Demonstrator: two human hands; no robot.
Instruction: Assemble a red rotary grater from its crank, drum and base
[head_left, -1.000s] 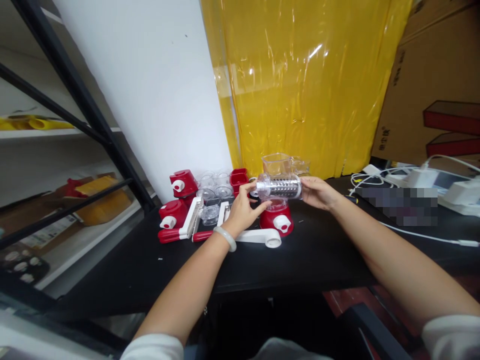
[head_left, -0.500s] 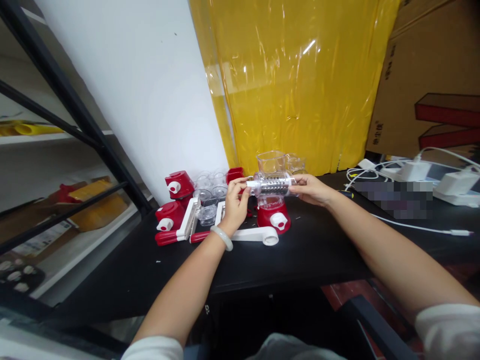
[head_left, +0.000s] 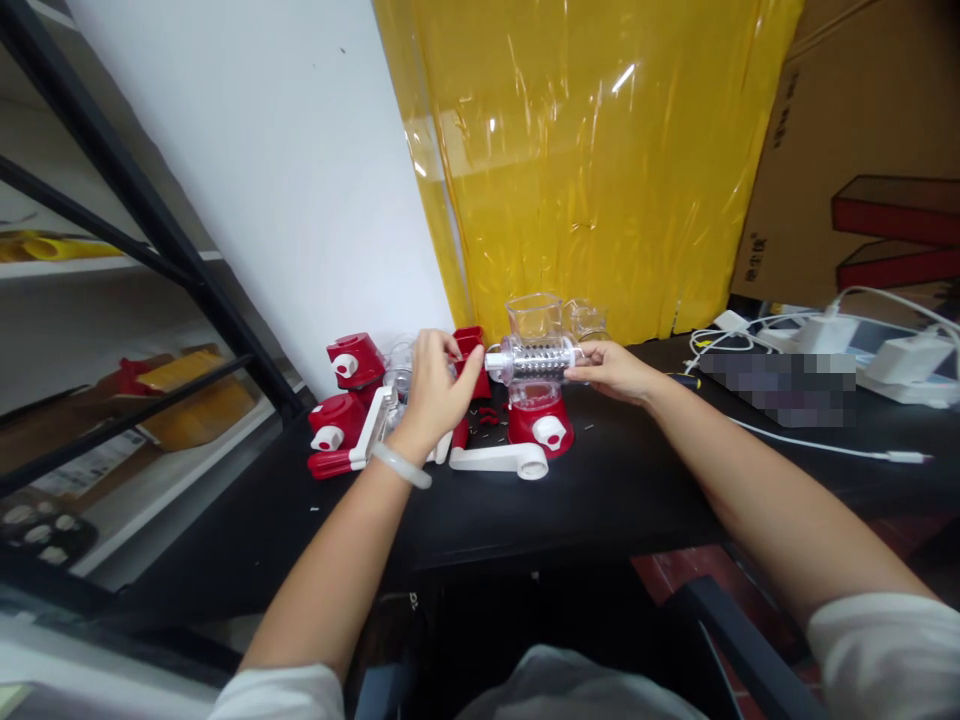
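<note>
A rotary grater stands on the black table, with a clear housing (head_left: 535, 318) on a red base (head_left: 541, 425) that has a white knob. Its perforated metal grater drum (head_left: 536, 360) lies sideways in the housing, a white shaft end pointing left. My right hand (head_left: 611, 371) is closed on the drum's right end. Just left of the shaft, my left hand (head_left: 439, 388) is raised with thumb and fingers apart, apparently holding nothing and not touching the shaft. Behind its thumb stands a red part (head_left: 471, 345). A white crank handle (head_left: 499, 460) with a red grip lies before the base.
At left are stacked red bases (head_left: 352, 360) and another crank handle (head_left: 330, 464); clear parts there are partly hidden by my left hand. White chargers and cables (head_left: 829, 335) lie at right, near a dark blurred object (head_left: 780, 385). Yellow film (head_left: 600, 150) hangs behind.
My left hand has let go of the white shaft end and moved left. The crank handle's red grip now points toward the back. My right hand stays on the drum.
</note>
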